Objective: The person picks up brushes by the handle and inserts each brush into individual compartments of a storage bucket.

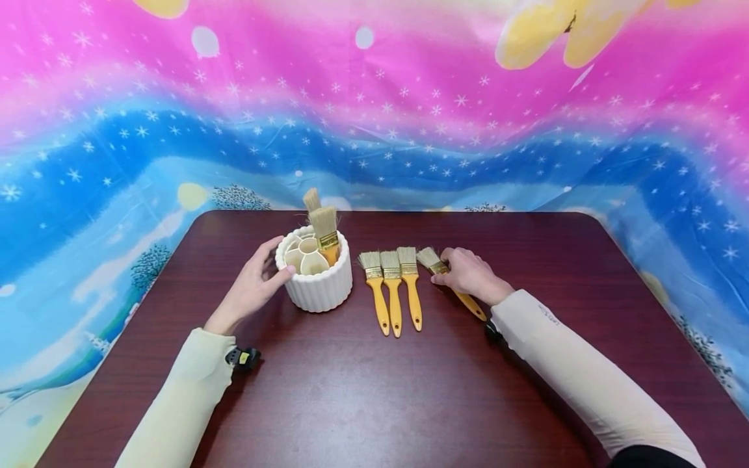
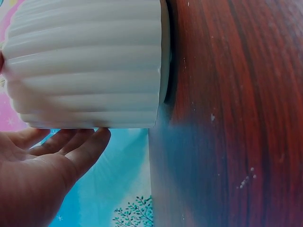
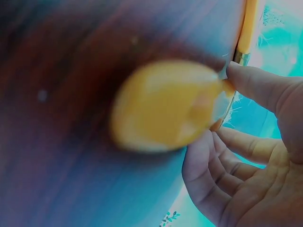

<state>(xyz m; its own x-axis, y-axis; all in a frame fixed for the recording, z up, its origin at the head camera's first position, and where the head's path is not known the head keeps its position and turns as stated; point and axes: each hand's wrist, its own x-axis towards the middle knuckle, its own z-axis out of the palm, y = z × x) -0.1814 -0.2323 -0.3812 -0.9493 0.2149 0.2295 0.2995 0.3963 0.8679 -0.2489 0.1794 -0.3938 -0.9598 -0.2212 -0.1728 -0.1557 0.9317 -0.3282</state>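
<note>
A white ribbed brush holder (image 1: 318, 294) with several compartments stands upright on the table, left of centre. My left hand (image 1: 250, 286) holds it, the thumb on the rim and the fingers against its left side (image 2: 85, 71). Two paintbrushes (image 1: 324, 224) stand in its right and back compartments, bristles up. My right hand (image 1: 471, 276) pinches another paintbrush (image 1: 473, 307) near its metal band, between thumb and fingers; in the right wrist view the yellow handle end (image 3: 161, 109) points at the camera. Whether this brush touches the table, I cannot tell.
Three yellow-handled paintbrushes (image 1: 393, 286) lie side by side between the holder and my right hand, bristles away from me. The dark wooden table (image 1: 351, 403) ends at a back edge, with a colourful snowflake-patterned cloth (image 1: 374, 149) hanging behind it.
</note>
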